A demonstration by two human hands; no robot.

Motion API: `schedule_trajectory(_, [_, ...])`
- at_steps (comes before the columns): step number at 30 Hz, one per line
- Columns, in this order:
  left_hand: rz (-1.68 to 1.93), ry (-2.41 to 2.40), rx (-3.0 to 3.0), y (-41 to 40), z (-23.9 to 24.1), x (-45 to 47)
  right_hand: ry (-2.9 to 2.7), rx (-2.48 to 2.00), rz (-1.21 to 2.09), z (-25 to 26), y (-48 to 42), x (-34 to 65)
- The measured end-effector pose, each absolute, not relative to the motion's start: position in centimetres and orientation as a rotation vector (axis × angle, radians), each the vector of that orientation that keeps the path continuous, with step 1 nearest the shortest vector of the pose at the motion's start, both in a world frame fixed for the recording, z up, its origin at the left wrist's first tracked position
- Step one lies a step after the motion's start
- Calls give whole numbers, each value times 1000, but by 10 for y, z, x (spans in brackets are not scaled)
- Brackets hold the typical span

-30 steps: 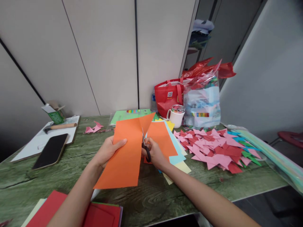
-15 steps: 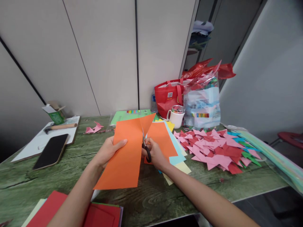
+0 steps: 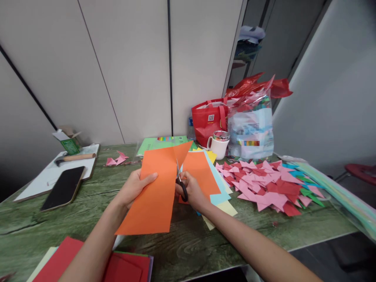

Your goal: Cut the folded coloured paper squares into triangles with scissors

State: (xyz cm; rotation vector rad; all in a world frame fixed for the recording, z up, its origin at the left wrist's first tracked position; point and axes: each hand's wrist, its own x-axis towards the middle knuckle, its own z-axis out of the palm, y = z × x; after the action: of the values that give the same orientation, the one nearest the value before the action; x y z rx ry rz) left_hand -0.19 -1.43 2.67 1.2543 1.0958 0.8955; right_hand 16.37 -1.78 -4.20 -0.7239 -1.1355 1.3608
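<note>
My left hand grips the left edge of an orange paper sheet, thumb on top, holding it tilted above the green table. My right hand is closed on black-handled scissors, whose blades point up into a cut running along the sheet's middle. The sheet's right part hangs beyond the blades over a stack of blue and yellow sheets.
A pile of pink and red paper triangles lies at right. A white mug, red bag and clear plastic bag stand behind. A phone and hammer lie at left. Red sheets lie near me.
</note>
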Motion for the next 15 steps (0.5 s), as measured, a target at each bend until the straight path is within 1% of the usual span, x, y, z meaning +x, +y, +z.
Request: schedule_trajectory(15, [879, 1071, 1267, -15, 27, -2, -1157, -778, 1331, -48, -15, 164])
